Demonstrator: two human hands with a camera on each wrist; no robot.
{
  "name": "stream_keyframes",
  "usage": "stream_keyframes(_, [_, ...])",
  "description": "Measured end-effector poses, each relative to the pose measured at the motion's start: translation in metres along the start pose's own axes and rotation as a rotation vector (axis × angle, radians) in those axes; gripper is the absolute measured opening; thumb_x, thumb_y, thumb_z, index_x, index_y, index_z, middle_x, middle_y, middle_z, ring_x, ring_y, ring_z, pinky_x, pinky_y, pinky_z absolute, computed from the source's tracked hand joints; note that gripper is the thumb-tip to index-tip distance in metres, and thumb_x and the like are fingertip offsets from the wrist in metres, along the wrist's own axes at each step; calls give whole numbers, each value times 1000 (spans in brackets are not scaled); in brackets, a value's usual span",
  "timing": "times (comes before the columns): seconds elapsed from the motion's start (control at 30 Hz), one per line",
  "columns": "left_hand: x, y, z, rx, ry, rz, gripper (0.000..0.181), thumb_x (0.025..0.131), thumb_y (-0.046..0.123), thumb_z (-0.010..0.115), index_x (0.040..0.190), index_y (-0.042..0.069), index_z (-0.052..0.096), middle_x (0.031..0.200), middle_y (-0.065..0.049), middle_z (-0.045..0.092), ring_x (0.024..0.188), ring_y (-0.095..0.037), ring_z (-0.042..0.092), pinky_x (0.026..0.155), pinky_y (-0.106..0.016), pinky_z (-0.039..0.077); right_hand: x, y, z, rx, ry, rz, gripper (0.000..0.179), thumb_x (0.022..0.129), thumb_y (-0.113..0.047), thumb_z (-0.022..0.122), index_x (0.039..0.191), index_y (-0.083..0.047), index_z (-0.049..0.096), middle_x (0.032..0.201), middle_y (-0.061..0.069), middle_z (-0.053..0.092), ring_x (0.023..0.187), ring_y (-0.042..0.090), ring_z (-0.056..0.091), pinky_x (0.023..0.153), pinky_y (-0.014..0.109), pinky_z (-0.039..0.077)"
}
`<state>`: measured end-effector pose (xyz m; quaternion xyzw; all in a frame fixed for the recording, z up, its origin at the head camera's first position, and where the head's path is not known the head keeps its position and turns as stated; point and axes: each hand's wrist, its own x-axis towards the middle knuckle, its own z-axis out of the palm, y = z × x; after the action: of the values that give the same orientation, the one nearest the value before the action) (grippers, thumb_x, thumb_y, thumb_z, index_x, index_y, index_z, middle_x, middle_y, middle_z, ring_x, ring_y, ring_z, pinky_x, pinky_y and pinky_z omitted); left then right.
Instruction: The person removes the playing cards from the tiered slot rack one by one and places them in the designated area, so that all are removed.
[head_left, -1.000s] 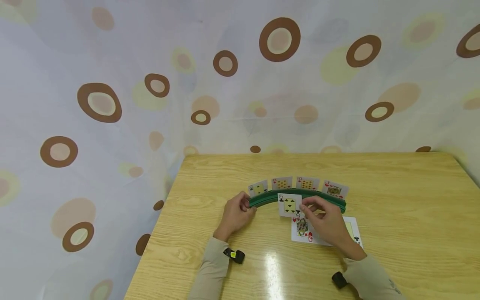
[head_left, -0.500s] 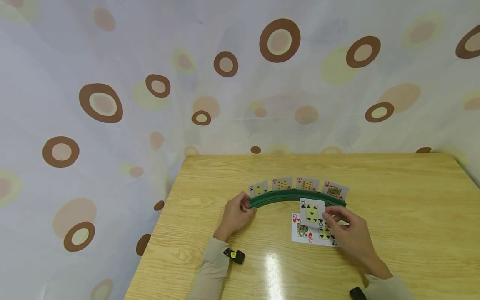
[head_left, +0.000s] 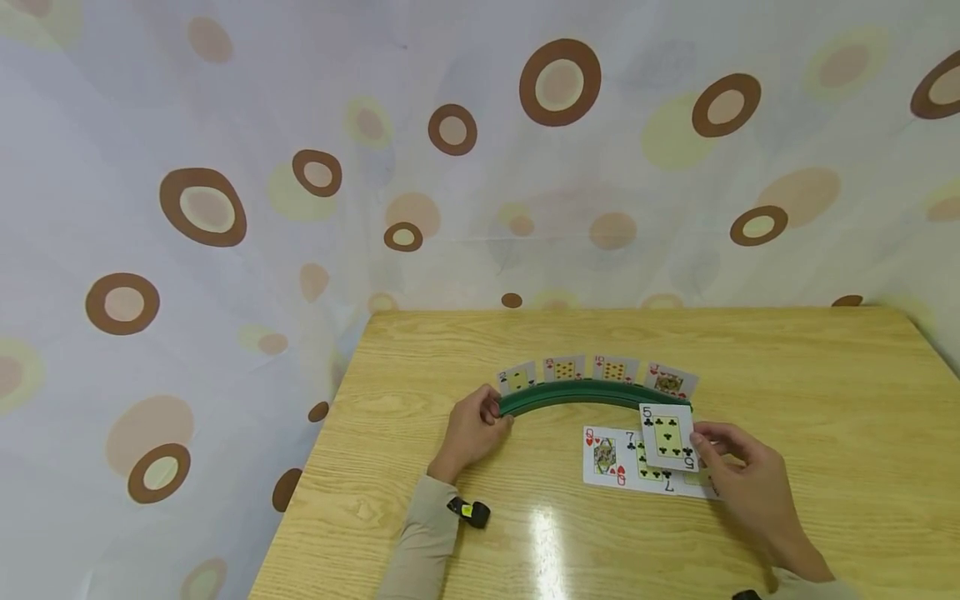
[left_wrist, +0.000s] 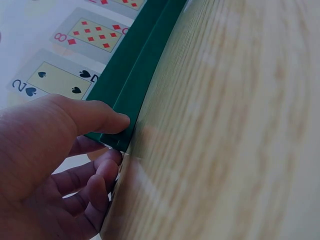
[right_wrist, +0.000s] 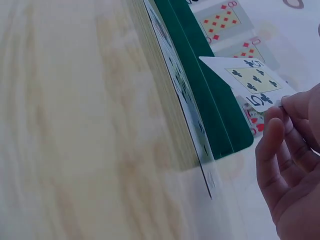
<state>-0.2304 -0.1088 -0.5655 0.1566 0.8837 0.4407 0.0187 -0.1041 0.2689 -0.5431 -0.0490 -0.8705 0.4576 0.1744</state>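
Note:
My right hand [head_left: 750, 483] pinches the five of clubs [head_left: 667, 437] by its right edge, above the row of loose cards. At the left end of a curved green card holder [head_left: 577, 392], my left hand [head_left: 472, 429] grips the rim; the thumb lies on top in the left wrist view. Standing in the holder are the two of spades [head_left: 517, 379], eight of diamonds [head_left: 564, 367], ten of diamonds [head_left: 615, 369] and jack of hearts [head_left: 670, 381]. Flat before it lie the queen of hearts [head_left: 603, 457], seven of clubs [head_left: 647, 472] and another card, mostly hidden.
All of this is on a wooden table [head_left: 420, 350] with a light reflection near its front. A patterned cloth [head_left: 480, 183] with brown rings hangs behind and along the left side. A black strap [head_left: 468, 510] is on the left wrist.
My right hand has moved right with the five of clubs, from in front of the holder's middle to its right end. More of the queen and seven now shows. The left hand stays put.

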Motion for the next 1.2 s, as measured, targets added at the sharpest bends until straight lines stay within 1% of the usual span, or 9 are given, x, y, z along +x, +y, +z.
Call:
stream_keyframes(0.1, [1, -1, 0, 3, 5, 7, 20, 98, 11, 80, 113, 7, 67, 95, -8, 67, 80, -9, 54, 73, -22, 46, 0, 6, -6, -12, 8, 25, 20, 107, -17, 71, 121, -5, 78, 96, -24, 70, 82, -10, 61, 67, 10, 51])
stream_keyframes(0.17, [1, -1, 0, 4, 7, 10, 21, 98, 11, 80, 113, 6, 67, 95, -8, 67, 80, -9, 54, 73, -22, 46, -1, 11, -10, -27, 4, 55, 21, 108, -21, 71, 123, -7, 78, 97, -22, 71, 83, -10, 61, 67, 10, 51])
stream_keyframes(0.23, [1, -1, 0, 2, 4, 9, 21, 98, 11, 80, 113, 6, 67, 95, -8, 67, 80, -9, 54, 73, -22, 46, -3, 15, -14, -41, -8, 92, 24, 109, -25, 70, 125, -8, 77, 98, -24, 70, 84, -10, 60, 69, 10, 50])
stream_keyframes(0.4, [0, -1, 0, -1, 9, 25, 21, 97, 9, 80, 113, 5, 67, 94, -9, 67, 79, -9, 54, 73, -22, 46, -7, 23, -25, -65, -20, 145, 29, 109, -28, 69, 128, -7, 76, 98, -40, 61, 85, -14, 59, 70, 10, 48])
stream_keyframes(0.57, [0, -1, 0, 2, 15, 33, 20, 97, 9, 80, 112, 5, 67, 93, -9, 67, 78, -10, 53, 73, -21, 45, -7, 32, -38, -100, -31, 172, 33, 110, -29, 68, 130, -4, 75, 96, -37, 64, 82, -15, 58, 67, 12, 47])
stream_keyframes(0.73, [1, -2, 0, -5, 11, 31, 21, 97, 9, 80, 113, 5, 67, 93, -8, 66, 79, -8, 53, 72, -21, 45, -4, 44, -55, -138, -74, 220, 41, 110, -33, 67, 134, 0, 72, 93, -36, 65, 80, -18, 57, 68, 10, 46])
stream_keyframes(0.87, [1, -2, 0, 0, 7, 20, 21, 97, 10, 80, 114, 6, 67, 93, -6, 66, 79, -8, 53, 73, -20, 44, -1, 50, -65, -171, -115, 237, 46, 110, -35, 65, 136, 3, 71, 99, -4, 81, 78, -20, 58, 67, 8, 45])
stream_keyframes(0.97, [1, -2, 1, 5, 6, 18, 21, 98, 11, 79, 114, 6, 67, 94, -6, 66, 79, -7, 53, 73, -21, 45, 0, 53, -70, -212, -133, 245, 48, 111, -35, 64, 137, 4, 70, 106, 14, 81, 76, -19, 57, 65, 10, 45])
stream_keyframes(1.2, [1, 0, 0, 7, 8, 32, 21, 97, 10, 80, 113, 5, 67, 94, -9, 67, 78, -8, 53, 72, -22, 45, 2, 56, -76, -272, -159, 281, 47, 112, -32, 62, 137, 7, 68, 110, 24, 79, 71, -15, 55, 62, 15, 42])
